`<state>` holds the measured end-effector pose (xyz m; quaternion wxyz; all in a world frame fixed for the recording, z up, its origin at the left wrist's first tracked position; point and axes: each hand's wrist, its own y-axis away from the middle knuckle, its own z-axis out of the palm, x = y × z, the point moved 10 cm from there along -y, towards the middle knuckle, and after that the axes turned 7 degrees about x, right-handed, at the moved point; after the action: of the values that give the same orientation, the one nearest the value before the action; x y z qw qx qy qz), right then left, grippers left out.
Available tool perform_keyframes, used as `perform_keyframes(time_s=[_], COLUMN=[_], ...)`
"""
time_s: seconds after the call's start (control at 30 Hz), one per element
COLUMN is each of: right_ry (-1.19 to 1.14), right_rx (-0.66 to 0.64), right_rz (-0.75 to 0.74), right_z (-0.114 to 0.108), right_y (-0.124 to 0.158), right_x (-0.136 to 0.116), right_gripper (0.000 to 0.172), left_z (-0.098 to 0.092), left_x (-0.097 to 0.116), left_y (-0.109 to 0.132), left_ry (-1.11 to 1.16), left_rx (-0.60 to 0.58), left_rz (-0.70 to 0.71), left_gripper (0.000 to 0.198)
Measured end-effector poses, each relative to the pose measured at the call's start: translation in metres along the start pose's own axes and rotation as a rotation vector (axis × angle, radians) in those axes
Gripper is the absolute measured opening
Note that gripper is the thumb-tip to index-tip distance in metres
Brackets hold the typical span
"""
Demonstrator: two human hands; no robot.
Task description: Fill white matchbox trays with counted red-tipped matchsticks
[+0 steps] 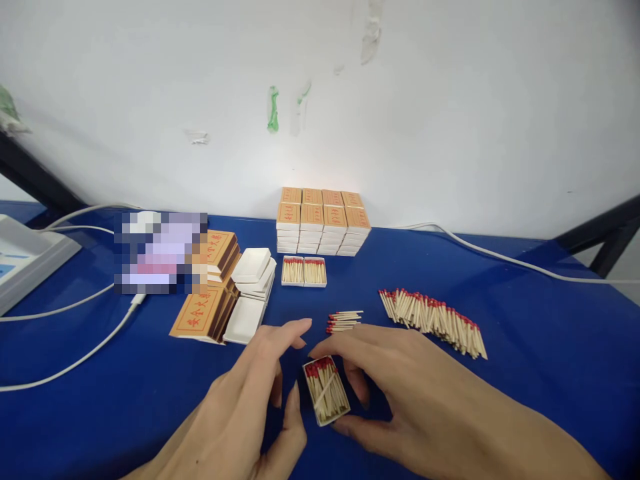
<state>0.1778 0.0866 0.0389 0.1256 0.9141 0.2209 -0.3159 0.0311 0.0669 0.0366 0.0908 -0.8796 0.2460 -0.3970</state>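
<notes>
A white matchbox tray [326, 392] filled with red-tipped matches sits slightly turned on the blue table. Most of its matches point away from me, and one lies slantwise on top. My right hand [400, 380] holds the tray, its thumb at the near right corner and its index finger by the far edge. To the left of the tray, my left hand [255, 393] has thumb and fingers apart with nothing between them. A small group of loose matches [344, 321] lies just beyond the tray, partly hidden by my right hand. Farther right spreads a larger pile of matches [433, 317].
Two filled trays [303, 272] stand before a block of stacked matchboxes [323, 217] near the wall. Empty white trays [245, 319] and orange matchbox sleeves [197, 313] are at left, beside a blurred-out phone [165, 250]. White cables [75, 363] cross both sides.
</notes>
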Motion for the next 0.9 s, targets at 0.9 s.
perform_keyframes(time_s=[0.9], right_ry=[-0.070], right_rx=[0.085], right_rz=[0.077], right_z=[0.008], right_y=[-0.002], right_x=[0.012], right_gripper=[0.010], left_z=[0.016], left_x=[-0.006], left_y=[0.006], left_ry=[-0.006], left_rx=[-0.079], left_rz=[0.031], left_gripper=[0.081])
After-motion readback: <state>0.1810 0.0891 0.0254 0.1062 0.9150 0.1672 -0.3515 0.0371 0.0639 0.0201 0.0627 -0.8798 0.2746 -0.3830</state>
